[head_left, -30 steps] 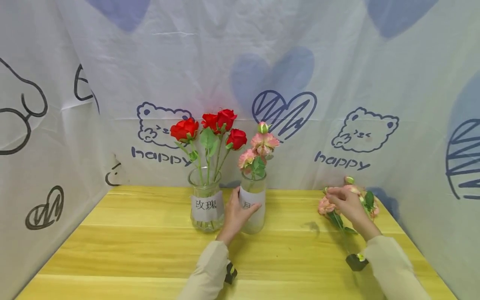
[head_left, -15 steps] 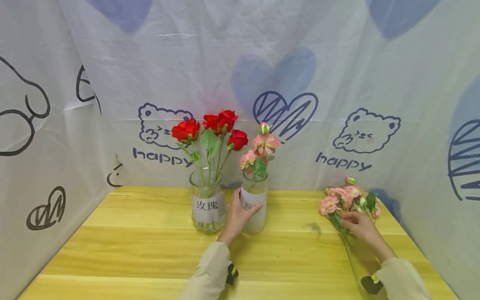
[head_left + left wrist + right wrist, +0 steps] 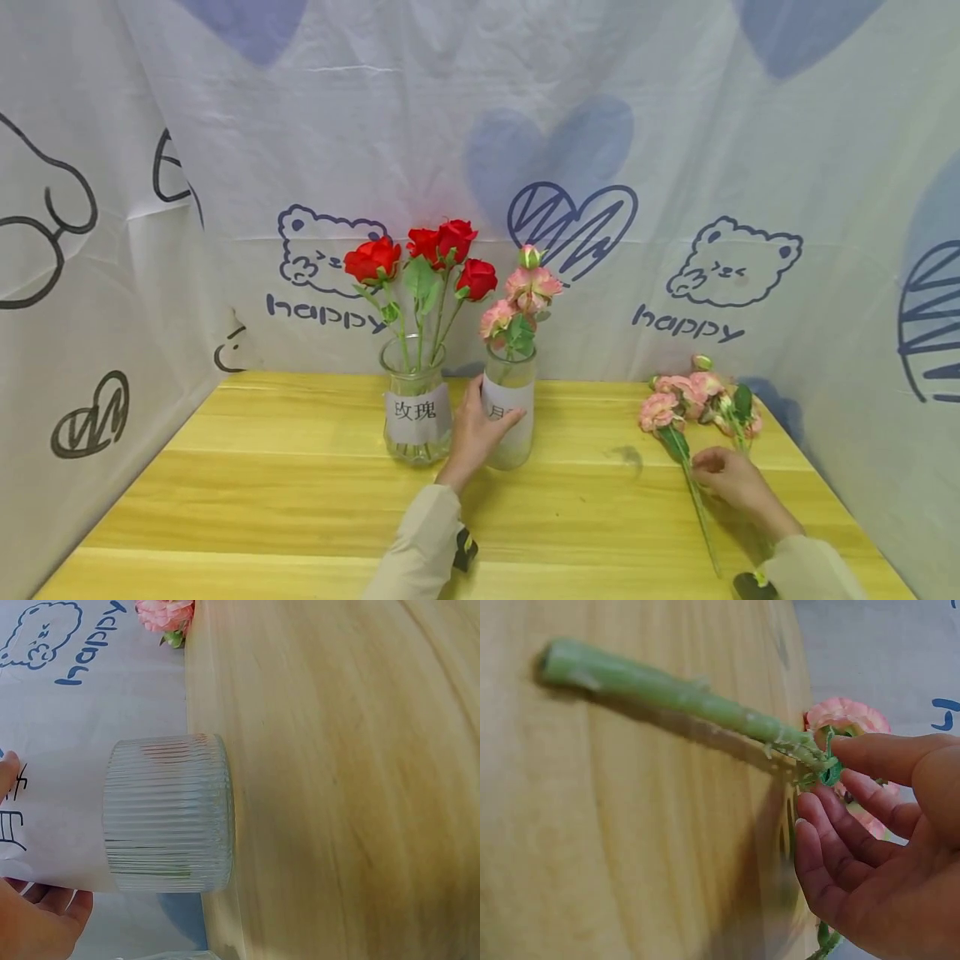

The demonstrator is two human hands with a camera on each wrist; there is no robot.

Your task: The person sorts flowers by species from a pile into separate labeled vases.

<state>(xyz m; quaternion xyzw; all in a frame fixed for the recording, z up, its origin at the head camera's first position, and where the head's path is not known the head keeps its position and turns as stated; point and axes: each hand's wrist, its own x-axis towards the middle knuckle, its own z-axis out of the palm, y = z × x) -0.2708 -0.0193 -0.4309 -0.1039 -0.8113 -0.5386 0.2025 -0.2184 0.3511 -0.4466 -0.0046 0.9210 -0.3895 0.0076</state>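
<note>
My left hand grips the side of a clear glass vase with a white paper label, its thumb across the label. Several pink flowers and a bud stand in that vase; its ribbed base fills the middle of the left wrist view. On the right, my right hand is beside the green stem of a pink flower lying on the table. In the right wrist view, its fingers are loosely bent near the stem, without a visible firm pinch.
Left of the held vase stands a second glass vase, labelled in Chinese characters, with several red roses. More pink blooms lie at the table's back right. Behind the wooden table hangs a printed white cloth.
My right hand has moved off the pink blooms, down along the stem toward the table's front. The flowers lie almost where they were. The left hand keeps its hold on the vase.
</note>
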